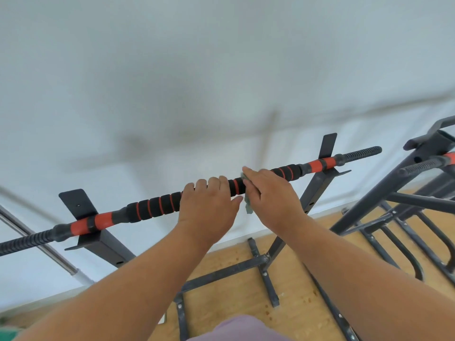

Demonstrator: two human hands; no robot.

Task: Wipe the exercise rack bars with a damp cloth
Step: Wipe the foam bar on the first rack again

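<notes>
While the white wall (221, 70) fills most of my view and the pale wooden floor (295, 279) runs along its foot, I read the job as somewhere in its middle, though nothing on the bars shows me which stretches are already wiped. Next in size, the dark metal rack (108, 244) stands against that wall with its two uprights and floor braces, and a second frame (406, 193) of the same kind sits off to the right with its own padded bar. Across the near rack lies the long bar (152, 205), black foam ringed in orange, with orange collars at the brackets and ribbed black ends poking out either side. My left hand (209, 207) curls its fingers over the top of the foam near the middle and grips it, steadying the bar as I judge it. My right hand (268, 195) sits just beside it, wrapped round the bar with the cloth (248, 205) pinched between palm and foam; only a small greenish tail of it hangs below. I judge the outer ends, the uprights and the neighbouring frame to be still ahead. A shiny metal pole (49, 252) slants in at the lower left.
</notes>
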